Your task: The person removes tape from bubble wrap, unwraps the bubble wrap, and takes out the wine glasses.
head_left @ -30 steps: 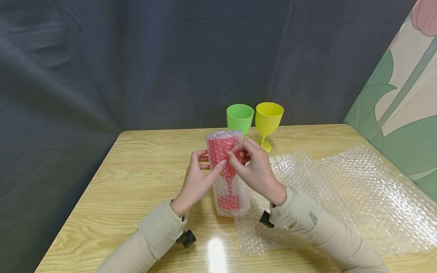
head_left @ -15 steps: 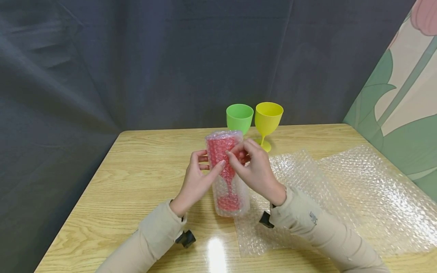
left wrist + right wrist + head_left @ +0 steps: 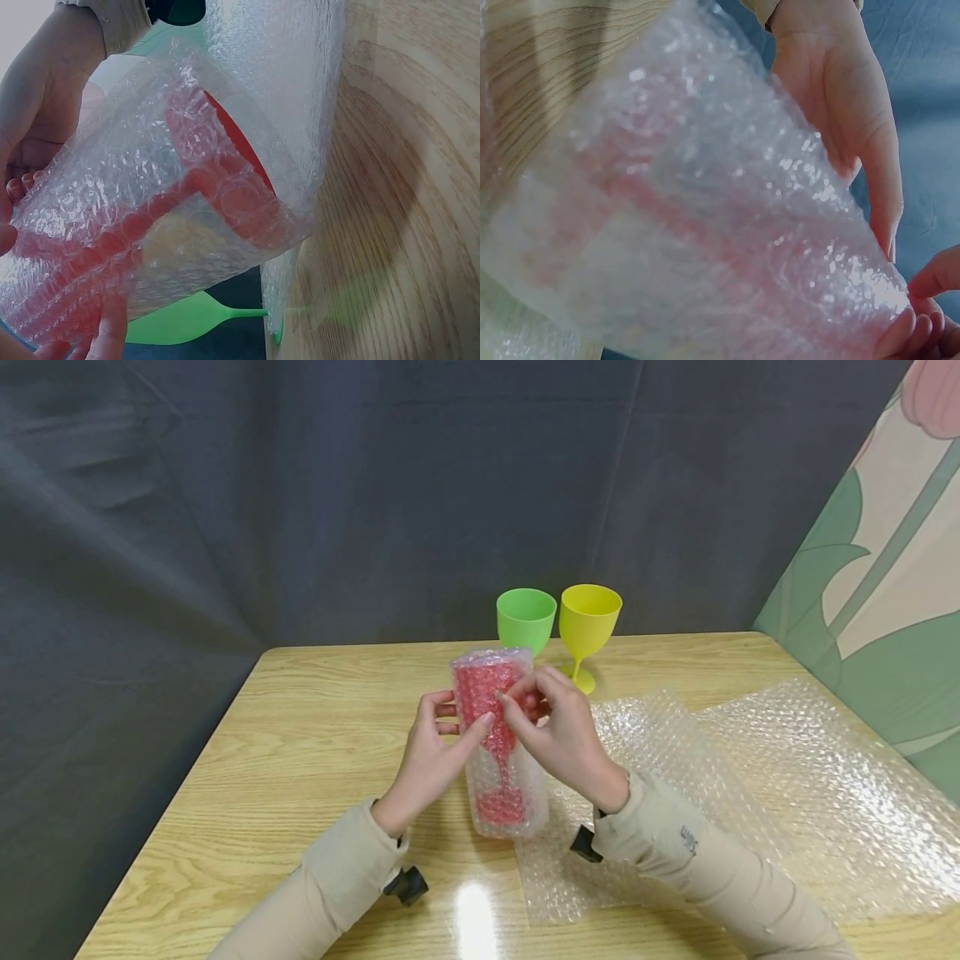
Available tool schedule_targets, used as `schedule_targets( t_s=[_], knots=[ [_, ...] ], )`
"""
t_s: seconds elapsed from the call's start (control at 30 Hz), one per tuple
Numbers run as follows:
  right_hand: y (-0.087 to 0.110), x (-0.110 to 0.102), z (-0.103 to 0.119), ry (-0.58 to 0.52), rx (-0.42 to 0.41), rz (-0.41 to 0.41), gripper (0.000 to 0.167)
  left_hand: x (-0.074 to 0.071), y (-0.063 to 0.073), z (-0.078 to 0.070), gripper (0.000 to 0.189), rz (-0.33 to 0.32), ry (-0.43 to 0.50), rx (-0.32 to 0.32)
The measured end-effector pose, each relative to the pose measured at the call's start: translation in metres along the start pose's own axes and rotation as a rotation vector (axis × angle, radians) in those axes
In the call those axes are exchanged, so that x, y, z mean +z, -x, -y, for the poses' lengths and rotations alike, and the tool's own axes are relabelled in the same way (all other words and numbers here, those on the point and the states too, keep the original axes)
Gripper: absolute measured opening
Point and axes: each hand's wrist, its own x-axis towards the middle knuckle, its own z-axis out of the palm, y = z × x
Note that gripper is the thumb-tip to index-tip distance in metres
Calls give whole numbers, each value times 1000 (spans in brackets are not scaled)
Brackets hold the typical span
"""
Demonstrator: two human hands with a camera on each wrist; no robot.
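A red goblet, rolled in clear bubble wrap, stands tilted between my hands in the head view. My left hand grips the roll from its left, thumb across the front and fingers round behind. At the upper right of the roll, my right hand pinches the wrap between thumb and forefinger. The left wrist view shows the goblet's red base through the wrap, close over the table. In the right wrist view the wrapped roll is blurred, with my left hand behind it.
Behind the roll stand a green goblet, its lower part hidden, and a yellow goblet. Two loose bubble wrap sheets overlap on the right half of the wooden table. A dark curtain hangs beyond the back edge.
Both hands keep the same hold on the wrapped goblet. Its lower end has shifted very slightly to the left.
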Motion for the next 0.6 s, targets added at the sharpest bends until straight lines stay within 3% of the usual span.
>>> schedule_targets(
  t_s=[0.6],
  knots=[
    [1,0,-1,-21,-18,-14,6,0,0,1,58,4,6,0]
  ],
)
